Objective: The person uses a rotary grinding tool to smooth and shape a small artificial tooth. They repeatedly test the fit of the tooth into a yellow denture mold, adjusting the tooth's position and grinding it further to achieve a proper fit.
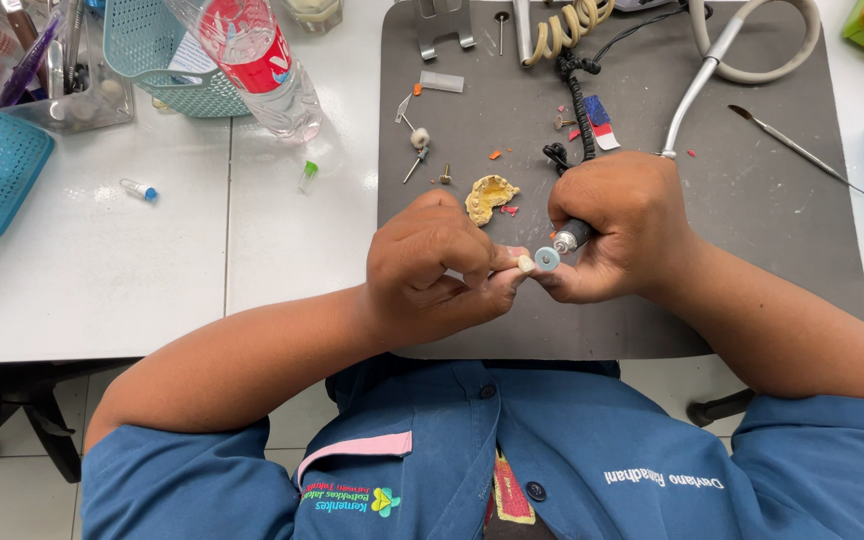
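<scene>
**Bench inventory: small piece held to a rotary disc**

White worktop is recorded as the base surface, with a dark grey rubber mat laid over its right part and both hands worked above the mat's near edge.

1. Clear plastic bottle with red label, laid tilted beside a pale teal mesh basket, well apart from the work.
2. Grey flexible hose with metal nozzle, curved over the far part of the mat.
3. Right hand, clenched around a black-and-silver rotary handpiece; its black coiled cable is led away up the mat.
4. Left hand, closed in a pinch; a small cream-coloured piece is gripped at thumb and forefinger tips.
5. Yellowish plaster dental cast, left on the mat just beyond the hands.
6. Thin metal spatula-type instrument, laid at the right.
7. Pale blue polishing disc, mounted on the handpiece tip, touching or just beside the cream piece.

Handling note, as judgement: the two hands are best braced against one another, light pressure applied, and fingertips kept clear of the disc edge. The cable is better kept slack.
</scene>
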